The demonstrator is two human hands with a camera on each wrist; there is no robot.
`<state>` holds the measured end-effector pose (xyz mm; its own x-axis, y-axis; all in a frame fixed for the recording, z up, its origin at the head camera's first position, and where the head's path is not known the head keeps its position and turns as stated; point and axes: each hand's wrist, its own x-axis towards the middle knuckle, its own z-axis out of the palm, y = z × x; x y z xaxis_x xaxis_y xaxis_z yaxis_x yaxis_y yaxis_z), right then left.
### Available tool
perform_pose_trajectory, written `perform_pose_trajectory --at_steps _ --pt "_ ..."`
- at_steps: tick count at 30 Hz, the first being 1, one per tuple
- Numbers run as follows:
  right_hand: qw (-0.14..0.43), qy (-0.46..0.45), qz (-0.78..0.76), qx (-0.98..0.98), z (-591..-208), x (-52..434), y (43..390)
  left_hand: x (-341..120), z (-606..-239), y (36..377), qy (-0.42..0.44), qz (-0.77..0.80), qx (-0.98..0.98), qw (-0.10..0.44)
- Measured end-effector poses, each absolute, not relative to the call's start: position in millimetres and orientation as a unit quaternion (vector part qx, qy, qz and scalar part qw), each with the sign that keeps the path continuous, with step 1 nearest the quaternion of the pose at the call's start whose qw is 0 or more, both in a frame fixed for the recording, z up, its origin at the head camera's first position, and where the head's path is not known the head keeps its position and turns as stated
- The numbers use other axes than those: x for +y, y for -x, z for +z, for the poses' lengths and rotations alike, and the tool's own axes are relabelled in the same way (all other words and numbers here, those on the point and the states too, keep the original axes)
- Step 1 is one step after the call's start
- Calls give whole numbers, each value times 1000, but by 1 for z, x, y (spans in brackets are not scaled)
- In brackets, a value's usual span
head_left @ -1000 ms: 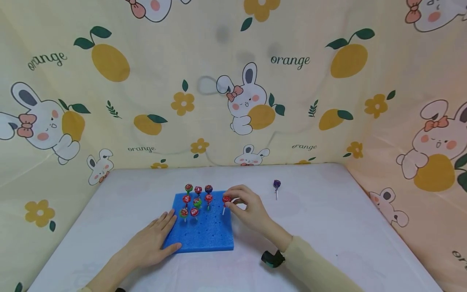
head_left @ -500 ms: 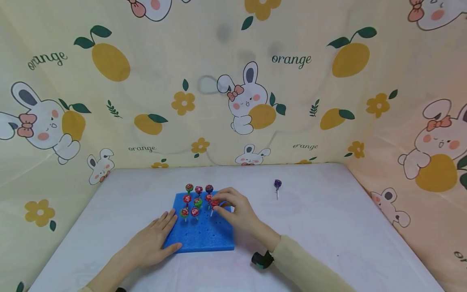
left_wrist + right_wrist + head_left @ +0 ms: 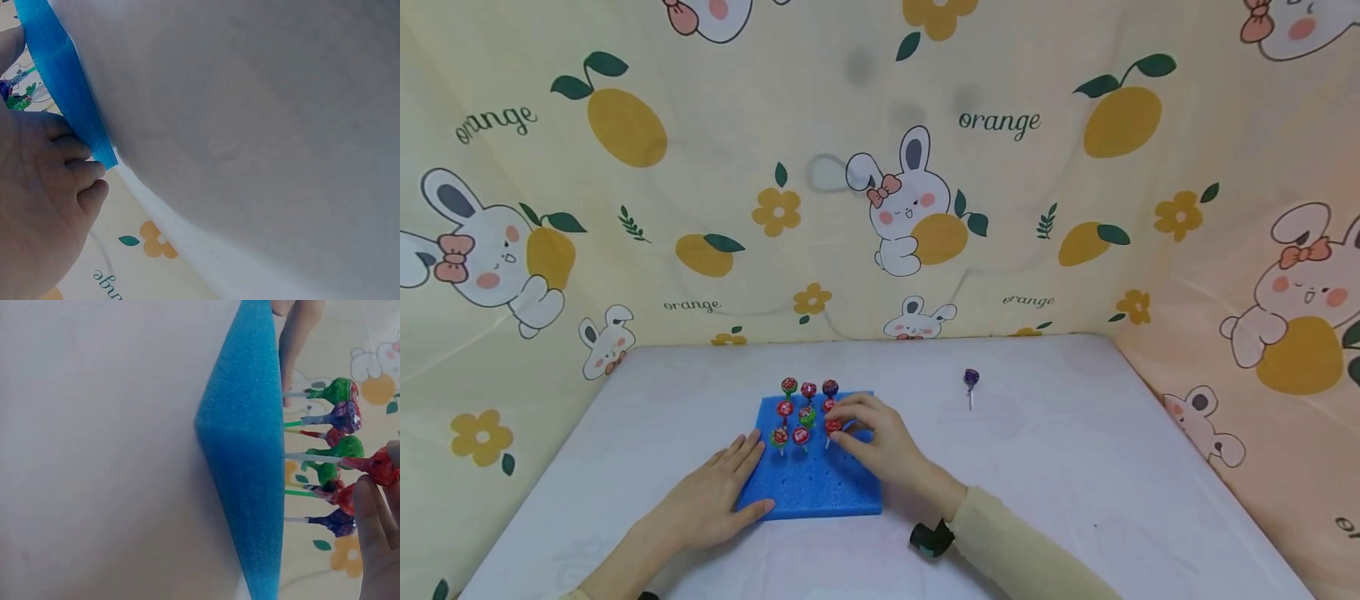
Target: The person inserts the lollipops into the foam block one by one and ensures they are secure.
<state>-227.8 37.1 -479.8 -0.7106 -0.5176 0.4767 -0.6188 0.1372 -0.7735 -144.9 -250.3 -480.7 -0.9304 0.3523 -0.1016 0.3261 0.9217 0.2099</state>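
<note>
A: The right hand (image 3: pixel 880 442) pinches a red-wrapped lollipop on a white stick (image 3: pixel 832 427), its tip at the blue foam block (image 3: pixel 820 492) near the desk's (image 3: pixel 1075 467) middle. The left hand (image 3: pixel 718 492) lies flat, fingers straight, on the block's left edge.

B: Seating step, apparently; next calls for a straight push down. Eight lollipops (image 3: pixel 805 408) already stand upright.

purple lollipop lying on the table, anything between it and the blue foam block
Nothing: in the head view, only bare white tabletop lies between the purple wrapped lollipop and the blue perforated foam block.
</note>
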Motion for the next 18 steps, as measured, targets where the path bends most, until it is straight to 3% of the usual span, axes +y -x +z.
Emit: perform_pose_trajectory --at_steps 18 --pt "62 -408 510 -755 -484 34 228 -250 -480 145 -183 90 977 57"
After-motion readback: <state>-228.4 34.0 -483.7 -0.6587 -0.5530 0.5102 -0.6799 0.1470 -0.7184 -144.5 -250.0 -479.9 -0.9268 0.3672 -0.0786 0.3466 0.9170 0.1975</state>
